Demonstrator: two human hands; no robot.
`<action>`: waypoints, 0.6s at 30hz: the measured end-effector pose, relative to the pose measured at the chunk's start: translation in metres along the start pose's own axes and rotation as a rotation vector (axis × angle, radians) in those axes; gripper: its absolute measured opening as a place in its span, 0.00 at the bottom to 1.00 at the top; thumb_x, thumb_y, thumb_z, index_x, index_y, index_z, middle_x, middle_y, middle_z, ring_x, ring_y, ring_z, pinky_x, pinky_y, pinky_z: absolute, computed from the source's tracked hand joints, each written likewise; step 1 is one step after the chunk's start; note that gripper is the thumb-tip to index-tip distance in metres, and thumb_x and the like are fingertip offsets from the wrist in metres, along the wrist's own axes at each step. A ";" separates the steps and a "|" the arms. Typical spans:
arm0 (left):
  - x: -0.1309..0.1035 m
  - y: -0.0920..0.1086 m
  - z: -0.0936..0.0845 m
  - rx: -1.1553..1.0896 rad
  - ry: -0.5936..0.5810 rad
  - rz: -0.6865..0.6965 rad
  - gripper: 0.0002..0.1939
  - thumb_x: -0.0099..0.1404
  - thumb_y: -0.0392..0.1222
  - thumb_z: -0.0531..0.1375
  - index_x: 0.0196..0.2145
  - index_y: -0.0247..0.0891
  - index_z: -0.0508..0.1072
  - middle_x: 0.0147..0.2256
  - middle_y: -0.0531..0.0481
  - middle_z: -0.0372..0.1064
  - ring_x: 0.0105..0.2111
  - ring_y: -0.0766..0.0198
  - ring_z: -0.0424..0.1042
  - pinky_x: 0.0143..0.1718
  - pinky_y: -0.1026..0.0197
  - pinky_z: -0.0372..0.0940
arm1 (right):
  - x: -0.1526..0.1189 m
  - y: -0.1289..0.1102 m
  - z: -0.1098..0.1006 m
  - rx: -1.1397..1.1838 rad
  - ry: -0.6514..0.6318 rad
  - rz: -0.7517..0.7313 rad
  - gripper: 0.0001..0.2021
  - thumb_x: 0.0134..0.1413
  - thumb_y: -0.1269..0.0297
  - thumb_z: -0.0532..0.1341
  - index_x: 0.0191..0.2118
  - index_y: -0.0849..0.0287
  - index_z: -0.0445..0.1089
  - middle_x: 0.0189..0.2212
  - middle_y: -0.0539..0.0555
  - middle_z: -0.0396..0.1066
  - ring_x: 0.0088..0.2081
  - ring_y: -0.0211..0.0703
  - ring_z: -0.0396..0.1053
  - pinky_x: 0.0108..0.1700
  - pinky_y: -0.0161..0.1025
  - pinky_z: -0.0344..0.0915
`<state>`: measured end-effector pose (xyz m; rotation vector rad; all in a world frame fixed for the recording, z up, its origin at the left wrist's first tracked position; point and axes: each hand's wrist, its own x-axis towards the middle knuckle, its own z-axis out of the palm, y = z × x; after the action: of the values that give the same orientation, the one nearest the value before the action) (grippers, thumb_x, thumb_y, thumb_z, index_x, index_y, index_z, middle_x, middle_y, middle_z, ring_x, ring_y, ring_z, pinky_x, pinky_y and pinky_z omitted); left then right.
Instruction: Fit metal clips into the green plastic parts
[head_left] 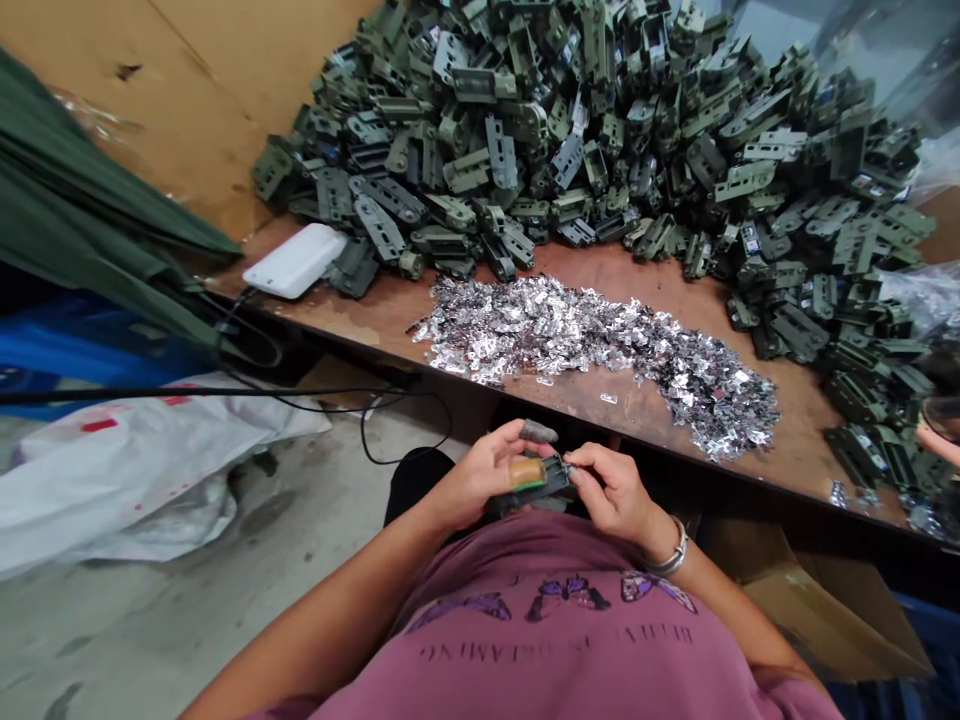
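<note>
My left hand (480, 478) is closed around a dark grey-green plastic housing (553, 482), held just in front of my body below the table edge. A dark grey cover sits on one left fingertip, and a tan wrap with a green edge appears to cover the thumb. At the housing's right end, the thumb and fingers of my right hand (616, 488) are pinched together, touching it. Whatever small piece they may hold is too small to make out. Closest on the table is a heap of small shiny metal clips (525, 325).
A large pile of similar green housings (480, 150) covers the back and right of the wooden table (360, 325). A white power bank (295, 260) with a cable lies at left. Below stand a cardboard box (817, 610) and a white sack (150, 470). Another person's fingers (937, 440) show at right.
</note>
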<state>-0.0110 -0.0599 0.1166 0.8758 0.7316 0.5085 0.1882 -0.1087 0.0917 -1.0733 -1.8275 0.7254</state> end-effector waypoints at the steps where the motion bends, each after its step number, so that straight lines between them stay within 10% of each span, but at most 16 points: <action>1: -0.003 0.001 0.002 0.101 0.045 0.046 0.19 0.52 0.43 0.69 0.40 0.37 0.70 0.36 0.45 0.74 0.31 0.60 0.75 0.26 0.63 0.69 | -0.001 0.000 0.001 -0.022 0.008 -0.007 0.07 0.63 0.68 0.53 0.41 0.59 0.68 0.27 0.51 0.69 0.26 0.36 0.65 0.29 0.33 0.64; 10: -0.020 0.001 0.016 0.776 0.209 0.434 0.11 0.52 0.45 0.70 0.29 0.34 0.78 0.21 0.53 0.67 0.22 0.66 0.65 0.24 0.65 0.62 | -0.002 -0.003 -0.005 -0.184 -0.190 -0.206 0.06 0.62 0.70 0.50 0.42 0.59 0.61 0.29 0.53 0.66 0.29 0.40 0.63 0.31 0.37 0.64; 18: -0.018 0.003 0.017 0.860 0.079 0.375 0.15 0.53 0.42 0.68 0.17 0.35 0.67 0.17 0.57 0.55 0.19 0.71 0.55 0.19 0.68 0.51 | -0.004 -0.004 -0.003 -0.306 -0.161 -0.343 0.04 0.57 0.72 0.49 0.36 0.55 0.56 0.22 0.48 0.56 0.22 0.41 0.53 0.23 0.38 0.52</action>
<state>-0.0100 -0.0791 0.1326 1.8263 0.8729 0.5631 0.1906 -0.1137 0.0947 -0.8719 -2.2422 0.3422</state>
